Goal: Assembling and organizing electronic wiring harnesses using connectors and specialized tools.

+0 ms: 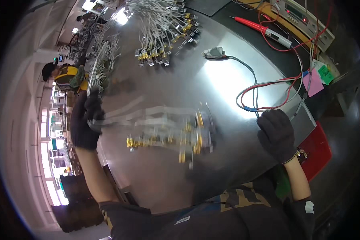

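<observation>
My left hand [86, 120], in a dark glove, grips one end of a bundle of grey cables [164, 128] with gold connectors. The bundle is blurred by motion and stretches rightward over the shiny metal table [212, 88]. My right hand [277, 134], also in a dark glove, rests flat near the table's right edge with its fingers together and nothing in it. It lies just below a loop of red, grey and blue wires [264, 96].
More cable bundles with gold connectors [168, 28] lie at the table's far side. A grey plug [215, 53], a red probe [264, 30], a test instrument [304, 18], pink and green notes [318, 78] and a red bin [318, 150] are at the right. Another person [66, 76] sits at far left.
</observation>
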{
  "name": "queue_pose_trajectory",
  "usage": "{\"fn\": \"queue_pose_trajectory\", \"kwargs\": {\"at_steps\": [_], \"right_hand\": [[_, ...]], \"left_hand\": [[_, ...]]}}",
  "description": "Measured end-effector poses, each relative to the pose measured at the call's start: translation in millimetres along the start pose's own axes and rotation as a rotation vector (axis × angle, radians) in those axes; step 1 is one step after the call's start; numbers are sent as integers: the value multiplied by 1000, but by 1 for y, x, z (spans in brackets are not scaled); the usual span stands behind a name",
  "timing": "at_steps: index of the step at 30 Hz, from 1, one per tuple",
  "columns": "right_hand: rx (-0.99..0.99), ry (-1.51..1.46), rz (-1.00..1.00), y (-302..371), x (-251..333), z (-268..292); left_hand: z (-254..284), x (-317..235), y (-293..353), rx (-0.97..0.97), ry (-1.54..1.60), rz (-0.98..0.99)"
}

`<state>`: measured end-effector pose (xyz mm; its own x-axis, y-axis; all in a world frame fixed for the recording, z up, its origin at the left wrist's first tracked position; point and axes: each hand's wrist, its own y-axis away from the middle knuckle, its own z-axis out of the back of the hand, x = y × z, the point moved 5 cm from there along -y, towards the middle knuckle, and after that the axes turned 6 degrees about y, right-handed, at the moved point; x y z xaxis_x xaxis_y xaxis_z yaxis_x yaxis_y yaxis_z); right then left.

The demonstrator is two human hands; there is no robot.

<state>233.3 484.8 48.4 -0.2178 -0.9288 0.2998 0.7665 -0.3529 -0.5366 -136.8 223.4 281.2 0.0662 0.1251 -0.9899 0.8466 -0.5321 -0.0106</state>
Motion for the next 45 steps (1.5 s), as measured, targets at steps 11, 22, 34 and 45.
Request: {"fn": "queue_pose_trajectory", "kwargs": {"at_steps": [11,22,34,45], "right_hand": [[-64,19,-69,-6,-20,-13],[513,-400,417,41,148,-76],[650,-421,1307,185,451,-408],[652,-640,2150,295,674,-530]], "left_hand": [[-24,56,-242,-107,-300,-468],[177,255,327,-323,-1304,-243],[241,784,761,-1315,239,495],[417,1117,903,-1614,-20,669]]}}
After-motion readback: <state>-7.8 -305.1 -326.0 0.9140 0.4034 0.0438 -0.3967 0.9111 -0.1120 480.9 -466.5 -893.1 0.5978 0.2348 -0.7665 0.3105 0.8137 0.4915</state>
